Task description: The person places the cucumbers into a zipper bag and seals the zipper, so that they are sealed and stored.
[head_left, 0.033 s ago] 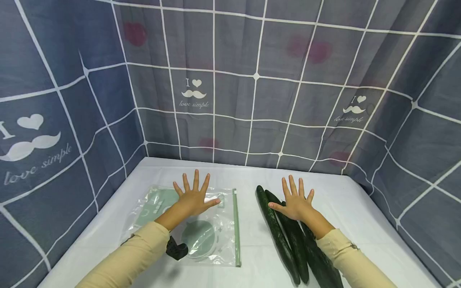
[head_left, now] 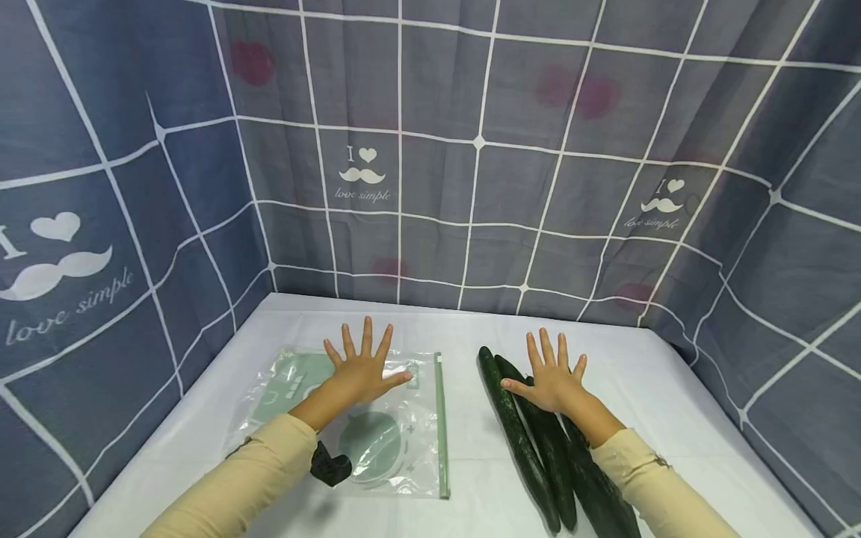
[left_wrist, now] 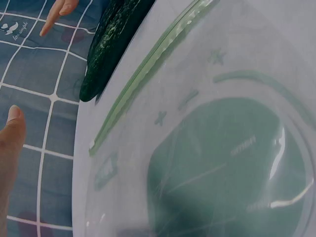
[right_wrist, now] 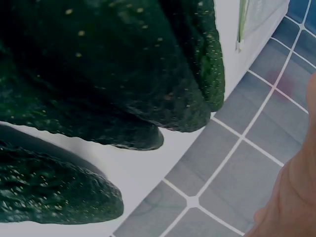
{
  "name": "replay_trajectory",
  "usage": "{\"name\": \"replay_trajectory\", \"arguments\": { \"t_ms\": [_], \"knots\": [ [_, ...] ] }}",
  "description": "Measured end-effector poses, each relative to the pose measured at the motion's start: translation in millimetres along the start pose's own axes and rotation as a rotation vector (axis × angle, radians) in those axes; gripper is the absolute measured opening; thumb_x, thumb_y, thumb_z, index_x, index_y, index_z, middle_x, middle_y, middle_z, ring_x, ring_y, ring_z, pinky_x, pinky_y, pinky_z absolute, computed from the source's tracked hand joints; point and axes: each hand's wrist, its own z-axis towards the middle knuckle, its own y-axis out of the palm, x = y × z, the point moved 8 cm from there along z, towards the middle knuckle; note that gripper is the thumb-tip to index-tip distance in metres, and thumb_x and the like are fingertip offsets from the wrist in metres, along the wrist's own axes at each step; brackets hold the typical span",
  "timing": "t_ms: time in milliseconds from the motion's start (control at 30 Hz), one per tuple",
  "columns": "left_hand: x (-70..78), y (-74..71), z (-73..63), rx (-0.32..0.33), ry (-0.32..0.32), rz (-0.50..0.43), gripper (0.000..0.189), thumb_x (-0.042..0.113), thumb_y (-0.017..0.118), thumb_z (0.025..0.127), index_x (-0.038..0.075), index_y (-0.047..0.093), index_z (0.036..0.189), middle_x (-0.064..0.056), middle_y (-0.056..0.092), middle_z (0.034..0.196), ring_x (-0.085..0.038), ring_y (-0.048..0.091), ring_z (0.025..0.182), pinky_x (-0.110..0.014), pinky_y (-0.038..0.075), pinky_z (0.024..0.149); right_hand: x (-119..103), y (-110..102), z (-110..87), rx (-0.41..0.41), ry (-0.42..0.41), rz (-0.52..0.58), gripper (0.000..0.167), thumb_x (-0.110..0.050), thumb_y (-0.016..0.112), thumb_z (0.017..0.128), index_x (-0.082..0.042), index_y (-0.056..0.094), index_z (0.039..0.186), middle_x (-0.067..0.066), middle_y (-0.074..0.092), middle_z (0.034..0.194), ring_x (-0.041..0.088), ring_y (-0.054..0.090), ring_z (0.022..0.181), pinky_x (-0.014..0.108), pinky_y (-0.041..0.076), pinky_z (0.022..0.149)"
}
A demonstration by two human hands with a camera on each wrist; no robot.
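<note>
With left hand (head_left: 359, 375) spread over plastic bag (head_left: 371, 447) and right hand (head_left: 554, 382) spread nearer the cucumbers (head_left: 551, 448), toward its six o'clock, lengthwise eleven to five.

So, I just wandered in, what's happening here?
A person holds both hands out, fingers spread, over a white table. The left hand is above a clear, green-printed bag lying flat; the right hand is over some cucumbers. Neither hand is gripping anything.
</note>
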Motion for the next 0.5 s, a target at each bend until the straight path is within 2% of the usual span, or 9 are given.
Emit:
{"name": "replay_trajectory", "arguments": {
  "t_ms": [133, 300, 367, 500],
  "knots": [
    [5.7, 8.3, -0.6, -0.023, 0.005, -0.013, 0.093, 0.07, 0.04, 0.081, 0.021, -0.002, 0.148, -0.021, -0.02, 0.149, -0.054, -0.023, 0.127, -0.075, -0.014, 0.091, 3.0, 6.9, -2.4, -0.031, 0.0, 0.013, 0.103, -0.071, 0.044, 0.078, -0.009, -0.002, 0.147, 0.016, -0.015, 0.151, 0.043, -0.021, 0.134, 0.072, -0.014, 0.095],
    [25.0, 18.7, -3.3, -0.059, 0.011, -0.07, 0.089, 0.067, 0.039, 0.084, 0.021, -0.003, 0.148, -0.021, -0.015, 0.15, -0.054, -0.018, 0.129, -0.075, -0.011, 0.092, 3.1, 7.8, -7.9, -0.045, -0.017, 0.034, 0.104, -0.071, 0.043, 0.079, -0.01, -0.004, 0.147, 0.017, -0.014, 0.151, 0.044, -0.019, 0.135, 0.072, -0.016, 0.094],
    [35.3, 26.6, -6.4, -0.075, 0.017, -0.091, 0.088, 0.067, 0.039, 0.084, 0.021, -0.001, 0.148, -0.022, -0.011, 0.15, -0.055, -0.015, 0.13, -0.076, -0.008, 0.093, 2.0, 10.0, -14.3, -0.048, -0.03, 0.045, 0.104, -0.071, 0.045, 0.078, -0.009, -0.004, 0.147, 0.018, -0.012, 0.152, 0.046, -0.016, 0.135, 0.072, -0.015, 0.093],
    [53.7, 51.5, -15.4, -0.102, 0.034, -0.086, 0.088, 0.069, 0.038, 0.083, 0.021, 0.004, 0.148, -0.024, -0.002, 0.151, -0.056, -0.007, 0.131, -0.077, -0.002, 0.094, 1.2, 20.9, -34.2, -0.064, -0.055, 0.075, 0.105, -0.066, 0.051, 0.078, -0.005, 0.0, 0.147, 0.02, -0.008, 0.151, 0.048, -0.014, 0.134, 0.075, -0.013, 0.091]
  ]
}}
